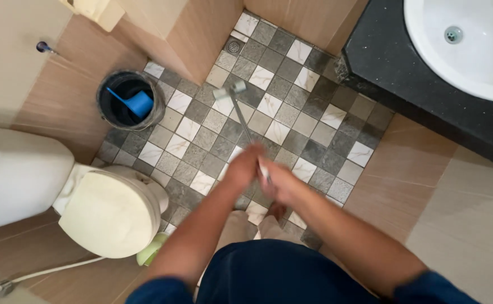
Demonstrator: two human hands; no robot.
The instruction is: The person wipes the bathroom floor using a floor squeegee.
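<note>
While both hands grip a brush handle (245, 126), blue scoop (134, 101) inside dark bucket (106, 107).

Toilet (111, 211), cream lid closed, near left; white cistern (15, 180) behind it at the left edge. Dark bucket (106, 110) on the checkered floor tiles (314, 121), far left, with a blue scoop (136, 102) inside. Round floor drain (234, 46) at the far corner. White basin (471, 45) set in a black surface (393, 62), far right. Hose (38, 275) trails near left.
</note>
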